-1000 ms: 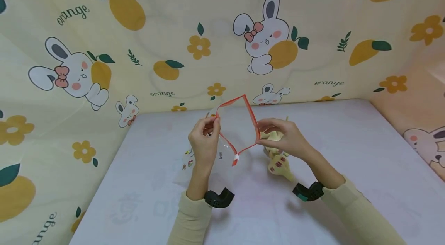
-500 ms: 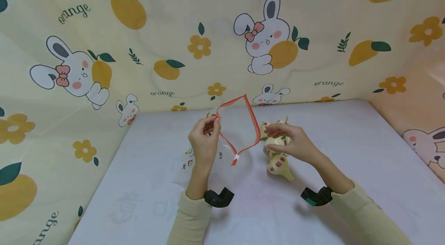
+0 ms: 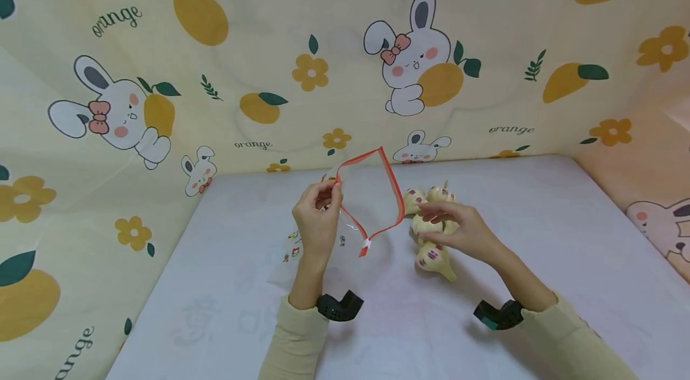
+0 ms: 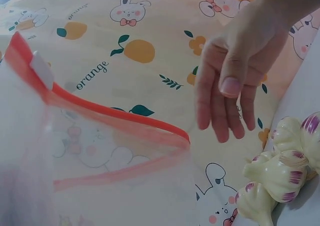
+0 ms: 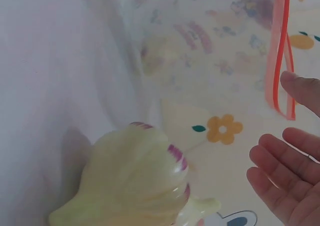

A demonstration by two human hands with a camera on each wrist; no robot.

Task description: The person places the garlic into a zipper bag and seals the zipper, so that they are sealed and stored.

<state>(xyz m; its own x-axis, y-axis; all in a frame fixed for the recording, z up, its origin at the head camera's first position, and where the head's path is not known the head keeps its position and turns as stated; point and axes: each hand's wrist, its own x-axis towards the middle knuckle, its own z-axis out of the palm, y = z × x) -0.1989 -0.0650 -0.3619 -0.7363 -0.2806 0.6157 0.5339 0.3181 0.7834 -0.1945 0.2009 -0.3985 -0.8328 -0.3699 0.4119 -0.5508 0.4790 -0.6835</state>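
Note:
My left hand [image 3: 317, 212] pinches the edge of a clear zip bag [image 3: 345, 260] printed with small pictures. The bag's red zip rim [image 3: 393, 179] spreads into a wide mouth, and a white slider [image 3: 367, 243] sits at its near corner. To the right, my right hand [image 3: 458, 227] hovers over several garlic bulbs [image 3: 433, 257], pale with purple streaks, and partly hides them in the head view. Its fingers are loosely bent and hold nothing. In the right wrist view, one large garlic bulb [image 5: 135, 171] lies below the spread fingers [image 5: 280, 161].
A white cloth [image 3: 226, 308] covers the table under the bag and garlic. Behind it rises a cream backdrop [image 3: 334, 68] printed with rabbits and oranges. Black cameras [image 3: 341, 306] are strapped on both wrists.
My right hand has let go of the bag's red rim and moved right, over the garlic bulbs. The left hand and the bag have stayed in place.

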